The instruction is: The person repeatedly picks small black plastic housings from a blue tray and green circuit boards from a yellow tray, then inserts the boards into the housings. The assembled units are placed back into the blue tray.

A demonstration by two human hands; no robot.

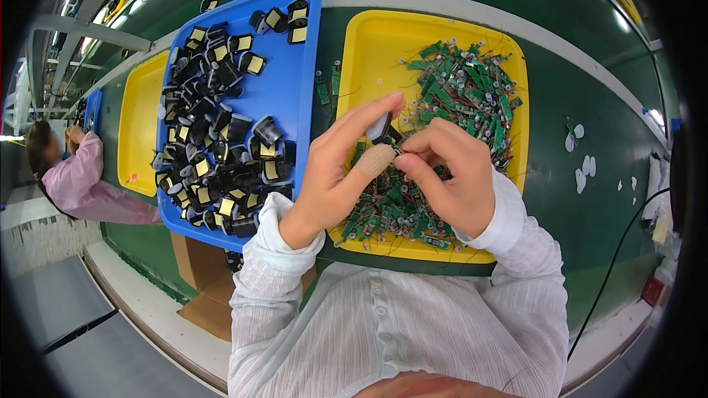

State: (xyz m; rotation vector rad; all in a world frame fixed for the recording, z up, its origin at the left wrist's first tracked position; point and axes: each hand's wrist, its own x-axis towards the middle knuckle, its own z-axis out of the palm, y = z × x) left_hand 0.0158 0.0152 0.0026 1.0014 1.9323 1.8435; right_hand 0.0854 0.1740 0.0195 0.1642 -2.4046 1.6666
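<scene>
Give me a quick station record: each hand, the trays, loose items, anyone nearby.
Left hand: holds a black part with a pale face; tan cover on the thumb
Right hand: pinches a small piece close to the black part; detail too small to tell
Blue tray: many black housings, some with yellowish pads
Near yellow tray: piled green circuit boards with thin wires
Right side: white pieces on the green table; black cable
Nearby: co-worker in pink sleeves, at far left
</scene>
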